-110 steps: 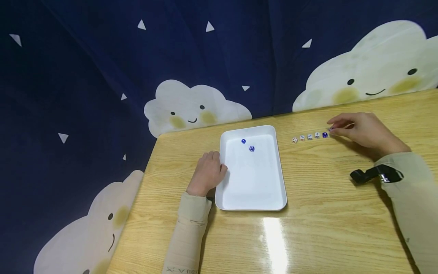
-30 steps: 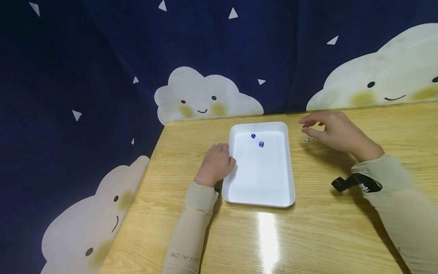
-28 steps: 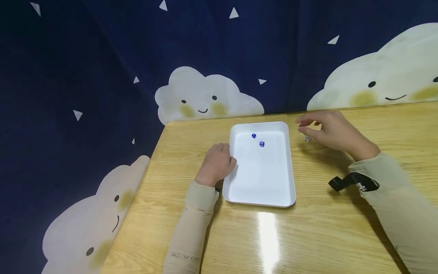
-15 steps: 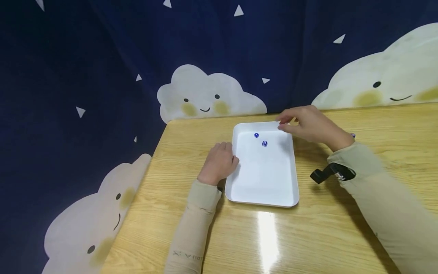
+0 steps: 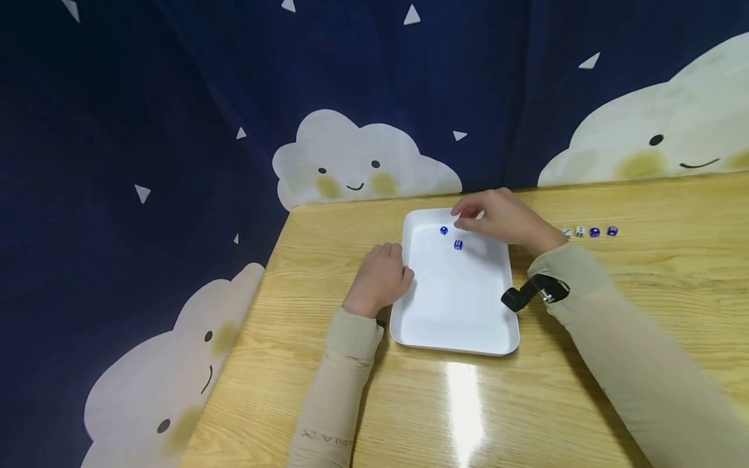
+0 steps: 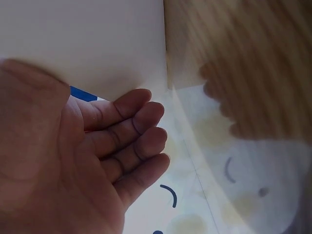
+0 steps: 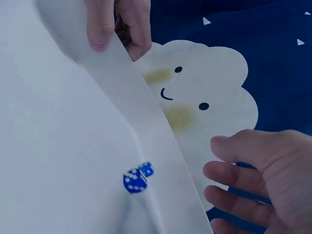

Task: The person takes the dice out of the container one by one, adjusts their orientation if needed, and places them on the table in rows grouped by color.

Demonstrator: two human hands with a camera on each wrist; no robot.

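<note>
My left hand (image 5: 379, 279) holds the left rim of the white tray (image 5: 453, 305); the right wrist view shows its thumb (image 7: 100, 29) inside the wall and the other fingers outside. Two blue dice lie near the tray's far end, a smaller die (image 5: 444, 231) and a larger die (image 5: 458, 245). Above them at the far right corner hovers my right hand (image 5: 503, 218), thumb and fingers apart. Nothing shows between those fingers in the right wrist view, where both dice sit left of the hand.
Right of the tray, a row of dice stands on the wooden table (image 5: 281, 351): white dice (image 5: 580, 231) and blue dice (image 5: 612, 231). The right forearm hides the row's left end. A dark blue curtain (image 5: 351, 58) with clouds hangs behind the table's far edge.
My right hand placed a blue die at the row's right end, then moved left over the tray. The left hand stays on the rim. The head view has shifted slightly.
</note>
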